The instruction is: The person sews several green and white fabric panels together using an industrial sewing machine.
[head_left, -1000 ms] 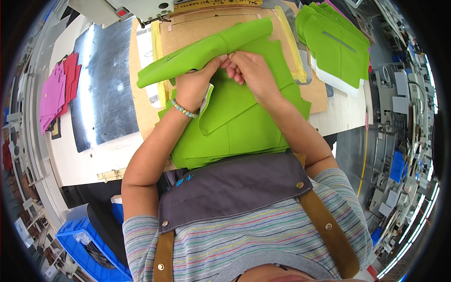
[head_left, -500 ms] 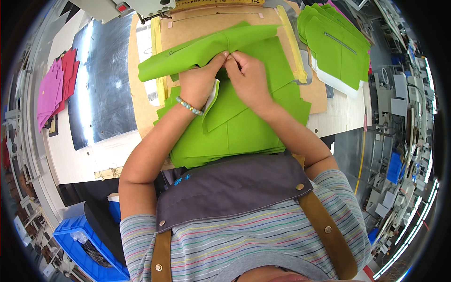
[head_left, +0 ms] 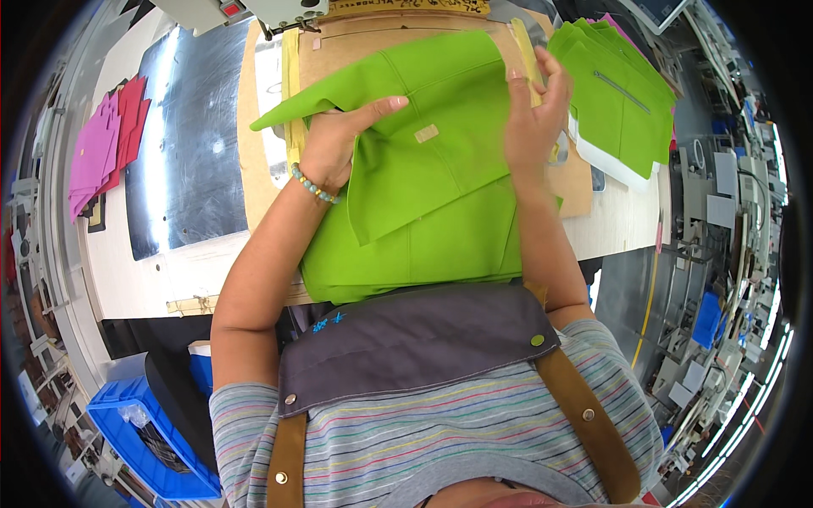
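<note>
A bright green leather-like panel (head_left: 449,93) with stitched seams lies spread in front of me, its left end raised. A small tan patch (head_left: 426,133) sits near its middle. My left hand (head_left: 332,142) grips the panel's left part, thumb on top and the other fingers hidden beneath. At the panel's right edge, my right hand (head_left: 538,123) is lifted with its fingers apart and nothing in them. Under the panel, toward me, is a stack of similar green pieces (head_left: 406,262).
Zippered green panels (head_left: 622,102) are piled at the right on a white support. Pink pieces (head_left: 93,157) and red pieces (head_left: 134,118) lie far left beside a shiny dark plate (head_left: 186,144). A machine head (head_left: 288,13) overhangs the back. A blue crate (head_left: 152,449) stands lower left.
The folded panel has been opened out, showing the tan patch. My right hand let go of its pinch and moved right; my left hand shifted slightly left.
</note>
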Demonstrator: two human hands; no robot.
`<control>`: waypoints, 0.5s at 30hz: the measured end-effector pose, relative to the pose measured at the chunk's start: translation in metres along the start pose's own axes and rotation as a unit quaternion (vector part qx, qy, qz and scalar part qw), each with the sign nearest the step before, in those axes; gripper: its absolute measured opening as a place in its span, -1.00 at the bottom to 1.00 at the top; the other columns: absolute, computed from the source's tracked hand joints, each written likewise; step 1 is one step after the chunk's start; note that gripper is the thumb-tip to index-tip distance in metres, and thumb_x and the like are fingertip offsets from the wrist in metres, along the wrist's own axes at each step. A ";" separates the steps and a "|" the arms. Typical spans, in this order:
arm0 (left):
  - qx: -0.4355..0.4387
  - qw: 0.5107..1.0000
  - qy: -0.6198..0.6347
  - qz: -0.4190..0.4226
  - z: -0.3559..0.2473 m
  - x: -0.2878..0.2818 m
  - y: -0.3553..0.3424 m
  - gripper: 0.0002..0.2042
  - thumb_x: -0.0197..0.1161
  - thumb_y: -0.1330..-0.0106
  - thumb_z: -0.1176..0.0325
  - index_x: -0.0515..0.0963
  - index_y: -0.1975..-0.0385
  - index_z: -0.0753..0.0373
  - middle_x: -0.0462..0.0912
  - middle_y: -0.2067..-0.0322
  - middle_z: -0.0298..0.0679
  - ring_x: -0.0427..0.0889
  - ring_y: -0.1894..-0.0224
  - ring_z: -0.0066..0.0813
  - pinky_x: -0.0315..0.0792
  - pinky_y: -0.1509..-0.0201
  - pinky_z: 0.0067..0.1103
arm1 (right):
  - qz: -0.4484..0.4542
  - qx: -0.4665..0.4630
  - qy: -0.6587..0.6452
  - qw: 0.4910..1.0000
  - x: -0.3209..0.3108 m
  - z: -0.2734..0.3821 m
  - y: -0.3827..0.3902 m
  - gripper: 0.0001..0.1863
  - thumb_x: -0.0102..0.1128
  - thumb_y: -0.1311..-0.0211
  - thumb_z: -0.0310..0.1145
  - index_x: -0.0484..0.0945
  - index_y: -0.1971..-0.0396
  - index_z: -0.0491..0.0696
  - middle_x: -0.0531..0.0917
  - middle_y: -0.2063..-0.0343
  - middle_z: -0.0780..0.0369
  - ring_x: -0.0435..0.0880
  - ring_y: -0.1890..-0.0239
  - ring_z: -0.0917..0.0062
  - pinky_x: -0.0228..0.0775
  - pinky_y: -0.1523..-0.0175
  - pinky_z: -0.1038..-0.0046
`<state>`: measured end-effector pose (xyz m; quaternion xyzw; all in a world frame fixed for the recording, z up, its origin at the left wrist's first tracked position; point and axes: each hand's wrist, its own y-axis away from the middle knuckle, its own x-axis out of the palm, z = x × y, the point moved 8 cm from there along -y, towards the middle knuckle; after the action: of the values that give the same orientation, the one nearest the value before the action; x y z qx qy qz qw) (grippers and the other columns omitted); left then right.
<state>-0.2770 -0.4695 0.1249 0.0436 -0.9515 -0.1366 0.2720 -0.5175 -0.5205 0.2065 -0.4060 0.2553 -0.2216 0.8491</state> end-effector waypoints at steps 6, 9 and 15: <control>0.097 0.990 -0.105 0.000 -0.007 0.000 -0.001 -0.69 0.55 -0.20 0.56 0.67 0.06 0.39 0.78 0.11 -0.22 0.74 0.10 -0.48 0.62 -0.02 -0.55 | 0.214 0.268 -0.204 0.917 0.029 -0.009 0.019 -0.74 0.43 -0.37 -0.26 0.68 0.23 -0.19 0.66 0.47 0.38 0.51 0.41 0.77 0.33 0.30 0.62; 0.093 0.992 -0.082 -0.007 -0.006 0.001 -0.001 -0.69 0.53 -0.20 0.59 0.67 0.05 0.39 0.78 0.10 -0.22 0.74 0.09 -0.47 0.61 -0.05 -0.55 | 0.233 0.286 -0.172 0.914 0.029 -0.012 0.022 -0.76 0.47 -0.34 -0.30 0.69 0.25 -0.19 0.66 0.50 0.44 0.44 0.48 0.83 0.28 0.37 0.63; 0.093 0.994 -0.056 0.003 -0.004 -0.002 -0.004 -0.69 0.52 -0.21 0.60 0.67 0.04 0.39 0.78 0.10 -0.20 0.74 0.07 -0.45 0.62 -0.05 -0.53 | 0.219 0.294 -0.194 0.910 0.031 -0.013 0.025 -0.79 0.45 -0.35 -0.32 0.69 0.30 -0.17 0.63 0.55 0.46 0.36 0.53 0.88 0.19 0.42 0.65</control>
<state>-0.2733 -0.4741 0.1257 0.0582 -0.9740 -0.0490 0.2134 -0.4967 -0.5317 0.1716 -0.1073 0.0913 -0.0118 0.9900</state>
